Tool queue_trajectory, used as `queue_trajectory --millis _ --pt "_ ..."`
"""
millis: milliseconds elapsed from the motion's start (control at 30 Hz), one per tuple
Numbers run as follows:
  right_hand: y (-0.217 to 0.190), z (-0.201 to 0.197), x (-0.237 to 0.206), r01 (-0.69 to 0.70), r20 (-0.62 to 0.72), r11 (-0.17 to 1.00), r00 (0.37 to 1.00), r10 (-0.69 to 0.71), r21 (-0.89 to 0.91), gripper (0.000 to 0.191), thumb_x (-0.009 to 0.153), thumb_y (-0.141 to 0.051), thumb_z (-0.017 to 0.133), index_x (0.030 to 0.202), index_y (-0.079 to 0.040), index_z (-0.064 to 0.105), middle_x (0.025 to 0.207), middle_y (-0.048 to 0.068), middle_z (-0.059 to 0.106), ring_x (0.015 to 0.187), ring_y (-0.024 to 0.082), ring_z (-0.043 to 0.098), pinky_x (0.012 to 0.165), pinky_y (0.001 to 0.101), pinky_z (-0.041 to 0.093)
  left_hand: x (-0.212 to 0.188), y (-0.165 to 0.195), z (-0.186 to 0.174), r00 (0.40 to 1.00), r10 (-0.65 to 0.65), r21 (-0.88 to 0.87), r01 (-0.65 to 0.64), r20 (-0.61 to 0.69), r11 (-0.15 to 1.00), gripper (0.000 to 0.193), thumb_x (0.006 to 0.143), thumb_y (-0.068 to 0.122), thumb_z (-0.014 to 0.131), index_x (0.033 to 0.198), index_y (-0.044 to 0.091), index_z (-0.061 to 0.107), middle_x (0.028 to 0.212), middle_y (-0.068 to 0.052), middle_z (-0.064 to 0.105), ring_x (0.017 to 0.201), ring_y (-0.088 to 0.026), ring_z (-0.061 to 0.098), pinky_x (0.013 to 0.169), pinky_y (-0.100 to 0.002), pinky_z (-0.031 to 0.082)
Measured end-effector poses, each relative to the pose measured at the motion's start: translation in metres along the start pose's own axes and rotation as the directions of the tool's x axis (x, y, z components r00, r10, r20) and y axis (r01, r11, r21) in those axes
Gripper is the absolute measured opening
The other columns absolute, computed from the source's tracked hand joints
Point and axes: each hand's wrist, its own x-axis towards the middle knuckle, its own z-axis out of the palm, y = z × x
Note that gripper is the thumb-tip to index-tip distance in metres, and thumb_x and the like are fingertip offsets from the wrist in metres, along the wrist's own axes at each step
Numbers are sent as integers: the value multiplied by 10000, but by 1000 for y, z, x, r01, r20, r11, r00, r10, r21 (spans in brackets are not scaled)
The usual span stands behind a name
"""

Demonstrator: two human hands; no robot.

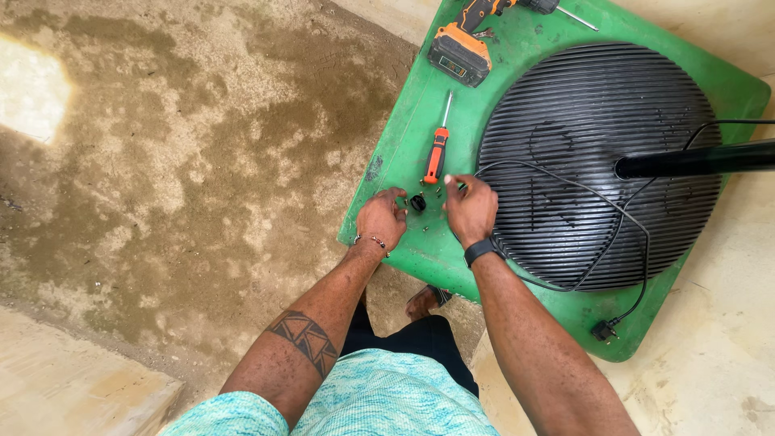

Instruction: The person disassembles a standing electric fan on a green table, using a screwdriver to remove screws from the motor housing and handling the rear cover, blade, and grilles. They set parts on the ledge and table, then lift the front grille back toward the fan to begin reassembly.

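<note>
My left hand (382,219) rests on the near edge of a green plastic table (404,137), fingers curled close to a small black part (417,203). My right hand (471,208) is just right of that part, fingertips pinched over tiny screws on the green surface; what it holds is too small to tell. An orange-handled screwdriver (437,151) lies just beyond both hands. A round black ribbed fan base (597,161) sits to the right, with a black pole (694,160) rising from it.
An orange and black cordless drill (464,44) lies at the table's far edge. A black power cord (622,234) loops over the base and ends in a plug (603,330) near the table corner. Stained concrete floor (178,178) spreads to the left.
</note>
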Motion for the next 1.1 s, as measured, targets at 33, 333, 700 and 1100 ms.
queue_trajectory --millis 33,333,700,1100 --pt "-6 -1 5 -61 -6 996 998 62 62 333 935 -384 698 1043 -74 754 653 83 706 667 277 753 694 426 578 0 1 0 1000 -5 0 5 6 1000 398 810 85 743 1189 188 680 950 -77 689 921 -290 679 790 -452 551" --pt "-47 -13 61 -138 311 988 938 153 -70 369 829 -343 771 773 14 698 728 125 746 535 204 698 586 345 575 11 -1 -2 998 -20 -19 21 60 1000 428 748 68 811 1145 160 682 841 -76 686 832 -275 690 738 -439 545" --pt "114 -57 -3 -172 267 624 962 -61 762 191 909 -109 583 1052 6 636 963 37 619 850 121 595 775 309 524 47 -13 9 971 191 -243 -223 -146 944 220 887 131 750 1106 119 732 945 -86 725 775 -237 702 699 -379 571" --pt "186 -42 -117 -291 225 627 957 184 723 151 876 -63 621 998 6 676 902 36 690 813 106 607 787 302 530 72 30 34 908 412 267 -417 77 869 185 840 112 718 1019 154 743 1024 -119 637 911 -369 676 770 -518 553"
